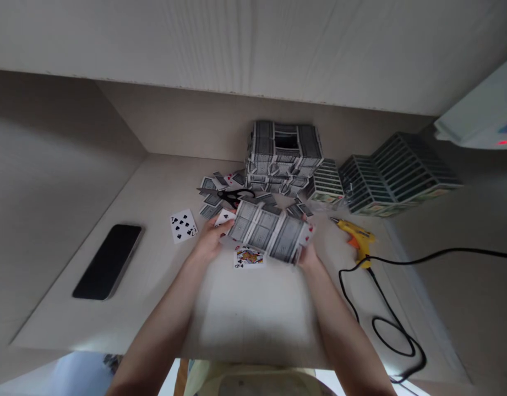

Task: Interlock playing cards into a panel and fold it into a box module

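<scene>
Between my two hands, a box-like piece built from playing cards (268, 230) hangs tilted over the table, its grey patterned backs facing up. My left hand (212, 236) grips its left end, where a white spade card face (225, 218) shows. At the right end my right hand (307, 252) is closed on the piece, most of its fingers hidden behind it; a red-marked card face shows there. Loose on the table under the piece lies a face card (248, 257). Farther left is a seven of spades (183, 226).
Behind stands a stacked card structure (284, 151), with black scissors (232, 195) and scattered card pieces before it. Several ribbed green boxes (402, 170) stand back right. A yellow glue gun (358, 239) with a black cord (385, 300) lies right; a phone (108, 262) lies left. A shelf hangs overhead.
</scene>
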{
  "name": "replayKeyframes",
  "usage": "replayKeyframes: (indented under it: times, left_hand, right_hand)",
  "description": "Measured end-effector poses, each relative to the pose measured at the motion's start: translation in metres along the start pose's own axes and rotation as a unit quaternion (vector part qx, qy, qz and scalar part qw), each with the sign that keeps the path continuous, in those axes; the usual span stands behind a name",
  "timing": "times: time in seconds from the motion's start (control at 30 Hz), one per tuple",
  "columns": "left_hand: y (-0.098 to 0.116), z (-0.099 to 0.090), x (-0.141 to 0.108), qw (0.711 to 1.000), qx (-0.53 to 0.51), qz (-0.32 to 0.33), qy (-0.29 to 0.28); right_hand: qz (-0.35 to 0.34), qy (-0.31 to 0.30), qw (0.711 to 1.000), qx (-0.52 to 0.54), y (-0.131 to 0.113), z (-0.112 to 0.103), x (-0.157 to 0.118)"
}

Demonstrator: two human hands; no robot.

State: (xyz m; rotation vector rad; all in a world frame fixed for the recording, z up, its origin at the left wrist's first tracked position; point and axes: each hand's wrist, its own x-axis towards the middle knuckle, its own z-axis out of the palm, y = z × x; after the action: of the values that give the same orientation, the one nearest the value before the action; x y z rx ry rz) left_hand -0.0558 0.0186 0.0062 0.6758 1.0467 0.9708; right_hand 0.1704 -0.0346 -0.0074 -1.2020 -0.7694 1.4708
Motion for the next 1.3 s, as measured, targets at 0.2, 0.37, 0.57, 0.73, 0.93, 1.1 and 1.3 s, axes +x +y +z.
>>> replayKeyframes:
  times: [0.2,0.37,0.57,0.73,0.93,1.1,1.3]
  left_hand:
    - [-0.002,0.005,0.002,0.997,-0.008,0.032,0.065]
    - [-0.005,0.006,0.001,0.999,-0.004,0.034,0.034]
    - [-0.005,0.004,0.002,0.998,-0.012,0.03,0.059]
    - [-0.004,0.0,0.004,0.996,-0.033,0.033,0.072]
    - [-0.003,-0.001,0.004,0.996,-0.034,0.031,0.072]
    - [-0.004,0.002,0.003,0.994,-0.034,0.045,0.089]
    - [-0.005,0.003,0.004,0.993,-0.036,0.052,0.097]
  right_hand:
    - [0.054,0.011,0.987,0.153,0.001,0.006,-0.007]
    - [0.045,0.022,0.993,0.102,0.01,0.002,-0.006]
    - [0.088,-0.006,0.985,0.149,0.005,-0.001,-0.01]
    - [0.074,-0.116,0.975,0.176,-0.009,-0.002,-0.018]
    - [0.058,-0.105,0.983,0.139,-0.009,-0.004,-0.017]
    - [0.02,-0.064,0.985,0.16,-0.003,0.001,-0.012]
    - [0.001,-0.068,0.984,0.163,-0.003,0.01,-0.013]
